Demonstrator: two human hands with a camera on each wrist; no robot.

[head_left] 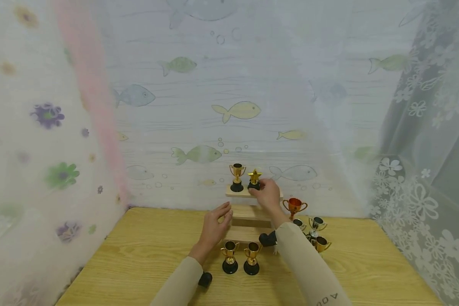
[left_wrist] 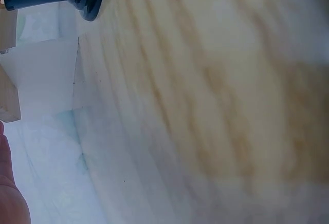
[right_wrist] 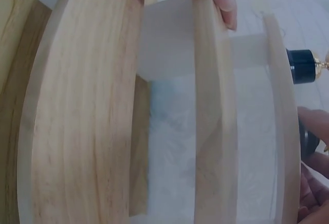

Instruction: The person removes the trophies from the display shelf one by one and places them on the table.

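Note:
On the top step of a wooden tiered stand (head_left: 248, 233), my right hand (head_left: 267, 195) pinches the black base of a gold star trophy (head_left: 254, 176). To its left on that step stands a gold cup trophy (head_left: 237, 172), upright. My left hand (head_left: 215, 227) holds the left end of the stand's middle step; in the right wrist view its fingers (right_wrist: 224, 0) lie on either side of that board. Two more gold cup trophies, a left one (head_left: 230, 257) and a right one (head_left: 252, 258), stand on the table before the stand.
Right of the stand, partly behind my right forearm, are a red-orange cup trophy (head_left: 294, 207), a silver cup trophy (head_left: 316, 225) and a gold one (head_left: 321, 244). The wooden table (head_left: 157, 238) meets curtains printed with fish (head_left: 241, 110) at the back.

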